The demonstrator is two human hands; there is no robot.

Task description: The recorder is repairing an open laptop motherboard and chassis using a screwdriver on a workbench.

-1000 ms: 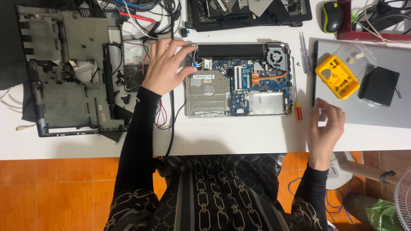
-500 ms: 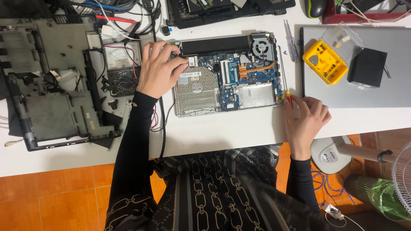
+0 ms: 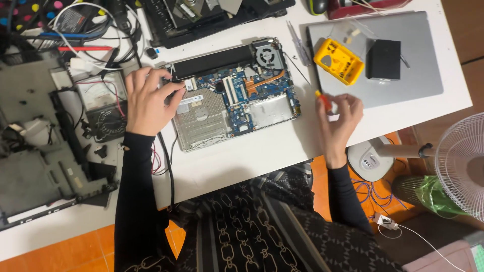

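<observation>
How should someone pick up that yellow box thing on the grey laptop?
Grip the yellow box across its two long sides, coming straight down from above. It lies flat and tilted on the closed grey laptop, with open space around it; the black box sits just to its right.

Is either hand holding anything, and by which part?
The right hand pinches a small orange-handled screwdriver by its handle. The left hand holds nothing; it rests on the opened laptop's left edge.

surface: white table (image 3: 262,156) | on it: opened laptop (image 3: 234,93), grey closed laptop (image 3: 398,60), grey chassis (image 3: 40,151), analog meter (image 3: 103,103)
</observation>
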